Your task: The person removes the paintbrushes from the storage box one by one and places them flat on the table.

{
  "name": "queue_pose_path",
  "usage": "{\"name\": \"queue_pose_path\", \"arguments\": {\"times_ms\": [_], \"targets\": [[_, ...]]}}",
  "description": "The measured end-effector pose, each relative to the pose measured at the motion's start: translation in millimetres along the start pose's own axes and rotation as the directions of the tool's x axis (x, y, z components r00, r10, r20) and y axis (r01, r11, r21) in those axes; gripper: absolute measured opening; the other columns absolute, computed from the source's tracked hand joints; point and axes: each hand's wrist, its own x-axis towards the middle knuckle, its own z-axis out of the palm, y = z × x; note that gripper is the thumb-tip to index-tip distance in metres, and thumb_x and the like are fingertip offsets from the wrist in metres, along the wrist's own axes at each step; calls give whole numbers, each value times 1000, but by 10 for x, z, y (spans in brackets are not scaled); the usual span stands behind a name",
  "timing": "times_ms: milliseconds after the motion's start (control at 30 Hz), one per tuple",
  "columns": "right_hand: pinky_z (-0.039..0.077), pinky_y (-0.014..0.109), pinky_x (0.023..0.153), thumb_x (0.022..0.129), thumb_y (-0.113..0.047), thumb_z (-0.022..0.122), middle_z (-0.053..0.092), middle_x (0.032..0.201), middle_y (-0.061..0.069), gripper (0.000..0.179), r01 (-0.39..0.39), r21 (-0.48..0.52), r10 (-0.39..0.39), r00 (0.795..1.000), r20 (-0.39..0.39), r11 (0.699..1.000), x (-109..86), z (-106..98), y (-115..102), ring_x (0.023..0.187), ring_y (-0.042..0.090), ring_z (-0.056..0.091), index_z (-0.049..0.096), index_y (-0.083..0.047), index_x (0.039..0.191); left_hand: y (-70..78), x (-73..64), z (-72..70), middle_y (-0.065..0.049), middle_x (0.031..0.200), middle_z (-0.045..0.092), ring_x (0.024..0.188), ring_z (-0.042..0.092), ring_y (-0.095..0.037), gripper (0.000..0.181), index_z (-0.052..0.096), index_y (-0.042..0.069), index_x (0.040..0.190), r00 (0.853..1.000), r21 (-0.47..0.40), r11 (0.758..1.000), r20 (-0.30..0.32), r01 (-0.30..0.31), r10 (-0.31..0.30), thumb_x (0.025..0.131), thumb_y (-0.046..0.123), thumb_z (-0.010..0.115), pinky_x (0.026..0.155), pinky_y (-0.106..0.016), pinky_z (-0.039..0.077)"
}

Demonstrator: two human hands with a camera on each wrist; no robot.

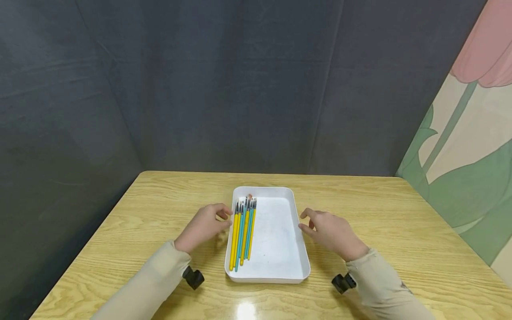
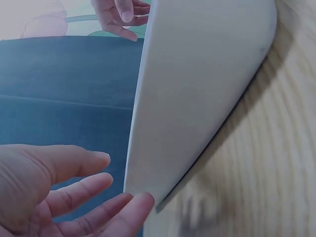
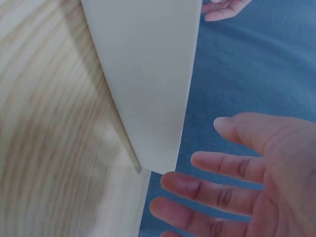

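Note:
A white rectangular tray (image 1: 280, 242) lies on the table between the two hands. Several paintbrushes (image 1: 242, 233) with yellow and turquoise handles lie side by side along its left side, bristles toward the far end. The left hand (image 1: 205, 226) hovers at the tray's left rim, thumb and fingers loosely bent and apart. In the left wrist view its fingertips (image 2: 143, 200) are close to the tray's outer wall (image 2: 197, 74); contact is unclear. Across from it, the right hand (image 1: 331, 232) hangs beside the right rim. Its fingers (image 3: 217, 195) are spread near the wall, holding nothing.
The wooden table (image 1: 168, 195) has a light grain. Behind it and at the left hangs a dark cloth (image 1: 240, 89). A wall painted with a pink tulip (image 1: 486, 62) stands at the right. Each sleeve carries a small black wrist camera (image 1: 194, 278).

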Motion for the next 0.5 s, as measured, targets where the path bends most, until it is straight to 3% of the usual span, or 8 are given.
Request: {"name": "queue_pose_path", "arguments": {"times_ms": [200, 500], "targets": [[42, 25, 48, 92, -28, 64, 64, 80, -1, 28, 9, -4, -9, 1000, -7, 1000, -1, 22, 18, 59, 7, 51, 63, -9, 112, -45, 34, 52, -13, 100, 62, 74, 64, -19, 19, 65, 0, 107, 998, -178, 983, 45, 48, -41, 89, 3, 66, 66, -32, 58], [41, 25, 47, 93, -29, 63, 63, 81, 0, 27, -13, 3, 13, 1000, 14, 1000, 7, 38, -5, 60, 8, 51, 62, -10, 113, -102, 61, 105, -16, 101, 60, 79, 62, -19, 23, 64, -3, 108, 997, -243, 967, 53, 71, -60, 85, -2, 67, 69, -31, 59]]}}
